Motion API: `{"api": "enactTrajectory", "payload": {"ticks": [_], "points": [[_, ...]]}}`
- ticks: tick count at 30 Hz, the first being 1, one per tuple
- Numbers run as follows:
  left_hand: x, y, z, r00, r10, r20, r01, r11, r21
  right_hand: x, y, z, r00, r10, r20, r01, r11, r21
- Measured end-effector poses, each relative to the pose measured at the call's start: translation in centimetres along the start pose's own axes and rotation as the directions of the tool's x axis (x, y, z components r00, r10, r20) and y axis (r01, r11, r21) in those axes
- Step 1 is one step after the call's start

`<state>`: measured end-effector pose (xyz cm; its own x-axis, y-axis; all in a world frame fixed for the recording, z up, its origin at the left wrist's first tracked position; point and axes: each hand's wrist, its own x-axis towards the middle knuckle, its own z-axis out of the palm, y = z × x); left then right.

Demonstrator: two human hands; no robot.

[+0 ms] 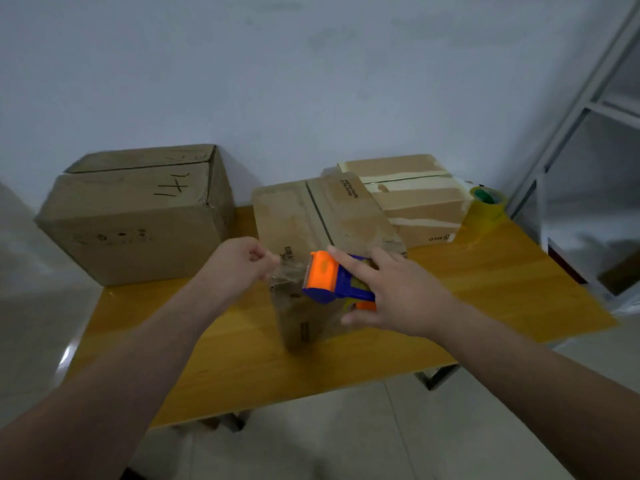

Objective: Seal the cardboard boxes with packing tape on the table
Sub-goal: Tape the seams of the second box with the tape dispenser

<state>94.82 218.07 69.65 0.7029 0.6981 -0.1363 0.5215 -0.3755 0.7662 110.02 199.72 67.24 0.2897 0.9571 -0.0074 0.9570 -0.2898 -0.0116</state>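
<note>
Orange-and-blue tape dispenser (332, 278) sits over the near top edge of the middle box (311, 216), gripped by my right hand (398, 292), forefinger stretched along it. My left hand (239, 261) fingers (258, 252) pinch the clear tape (289, 268). Worktop (242, 358) runs on toward me; my palm hides the roll.

A pale blue-grey wall (311, 64) fills the upper half of the frame, plain but for a few faint darker smudges near the top centre. At the right edge stands a white metal rack (575, 110), its upright and crossbars slanting across the upper right corner. A pale glossy sheet (585, 223) that looks like plastic lies low in it, with a brown shape (621, 275), too blurred to name, at the sheet's lower right. Light, shiny floor (346, 445) tiles run along the bottom and up the left side, crossed by thin grout lines, with a bright glare (67, 355) at lower left.
</note>
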Motion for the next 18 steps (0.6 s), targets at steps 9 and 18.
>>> {"api": "enactTrajectory", "payload": {"ticks": [9, 18], "points": [[-0.7, -3.5, -0.7, 0.991, -0.054, -0.12, 0.034, 0.986, -0.162, 1.1, 0.4, -2.3, 0.978, -0.176, -0.112, 0.134, 0.941, -0.311], [-2.2, -6.2, -0.9, 0.965, -0.166, -0.202, 0.119, 0.966, -0.228, 2.5, -0.4, -4.6, 0.987, -0.151, 0.055, 0.16, 0.898, -0.411]]}}
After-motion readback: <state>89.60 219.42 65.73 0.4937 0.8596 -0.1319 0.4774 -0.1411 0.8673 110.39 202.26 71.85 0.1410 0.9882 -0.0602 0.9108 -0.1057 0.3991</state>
